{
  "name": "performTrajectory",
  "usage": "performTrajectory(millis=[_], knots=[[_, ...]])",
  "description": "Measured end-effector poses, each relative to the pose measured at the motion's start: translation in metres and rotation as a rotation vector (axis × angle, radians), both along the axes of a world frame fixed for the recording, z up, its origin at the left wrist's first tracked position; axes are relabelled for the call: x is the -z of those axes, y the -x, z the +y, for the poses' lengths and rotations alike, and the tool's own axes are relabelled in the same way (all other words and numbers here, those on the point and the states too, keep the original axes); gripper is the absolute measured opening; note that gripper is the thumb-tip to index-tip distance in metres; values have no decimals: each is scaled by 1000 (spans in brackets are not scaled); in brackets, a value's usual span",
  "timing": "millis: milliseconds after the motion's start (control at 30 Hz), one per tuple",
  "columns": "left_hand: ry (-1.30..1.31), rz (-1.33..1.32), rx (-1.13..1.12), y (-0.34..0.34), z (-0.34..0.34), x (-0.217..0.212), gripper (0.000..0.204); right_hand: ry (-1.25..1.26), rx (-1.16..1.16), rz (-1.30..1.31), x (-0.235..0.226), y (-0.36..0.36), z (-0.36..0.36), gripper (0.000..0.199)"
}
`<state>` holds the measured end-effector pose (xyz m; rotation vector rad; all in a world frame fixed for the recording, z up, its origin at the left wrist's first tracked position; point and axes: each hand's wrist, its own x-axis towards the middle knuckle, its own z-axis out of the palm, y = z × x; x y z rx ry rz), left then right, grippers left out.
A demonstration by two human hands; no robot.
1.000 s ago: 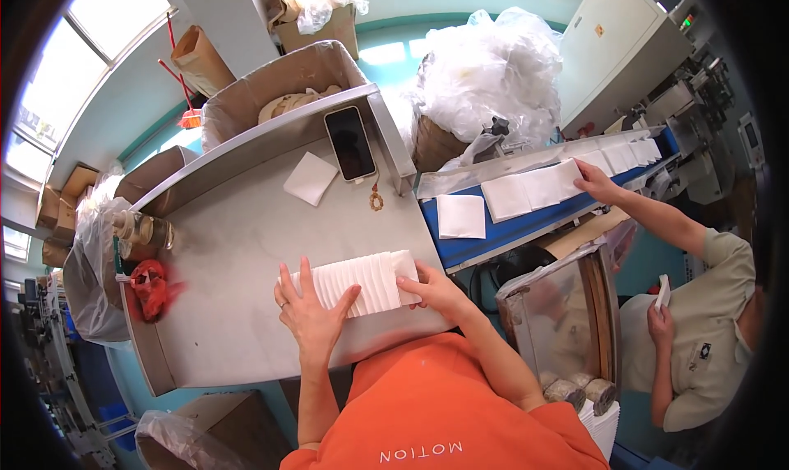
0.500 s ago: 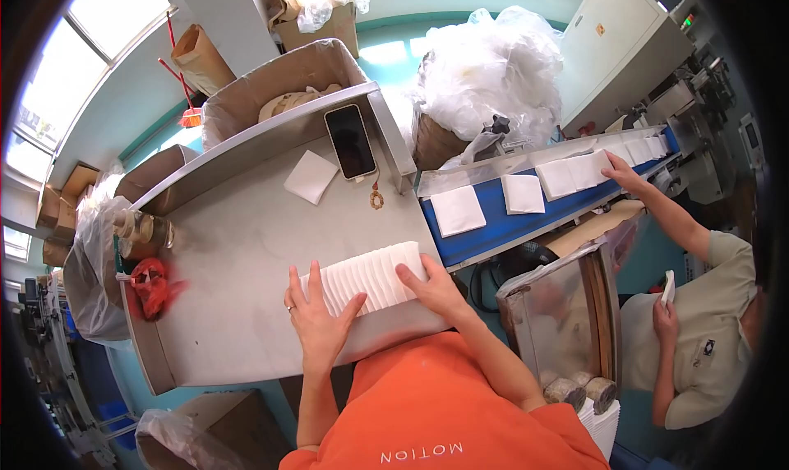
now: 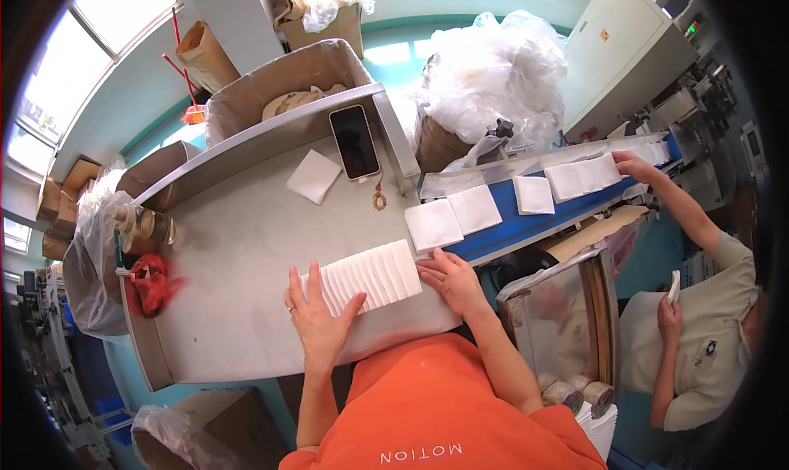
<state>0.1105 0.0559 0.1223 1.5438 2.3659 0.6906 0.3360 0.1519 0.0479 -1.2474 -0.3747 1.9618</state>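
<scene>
Our row of white napkins (image 3: 371, 278) sits on the near part of the gray desk (image 3: 246, 314), in front of our orange shirt (image 3: 444, 392). Its long way runs from left to right, and the right end tips a little away from us. The napkins stand side by side, thin edges up, and those edges go across the row. Our left hand (image 3: 320, 320) is at the left end, fingers spread wide, thumb over the near side. Our right hand (image 3: 454, 285) is by the right end. Its fingers are loose and not pinched, close to a flat white square (image 3: 432, 226) at the end of the blue belt (image 3: 505, 223); we can't tell if they touch it. Farther off, another flat square (image 3: 314, 176) lies beside a black phone (image 3: 353, 144).
</scene>
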Motion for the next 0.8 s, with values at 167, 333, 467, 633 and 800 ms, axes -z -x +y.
performTrajectory(millis=[167, 333, 467, 633, 800], knots=[[-6, 0, 19, -5, 1, 0, 87, -455, -513, -543, -40, 34, -10, 50], [24, 19, -18, -8, 4, 0, 91, -493, -436, -487, -18, 52, -15, 49], [35, 53, -96, -13, 11, 0, 96, 60, -346, 154, -4, 38, -15, 43], [139, 206, -69, -25, 32, -1, 106, 52, -376, 249, -11, 43, -24, 43], [185, 229, -63, -20, 36, 2, 100, -160, -585, -214, -28, 42, -19, 37]])
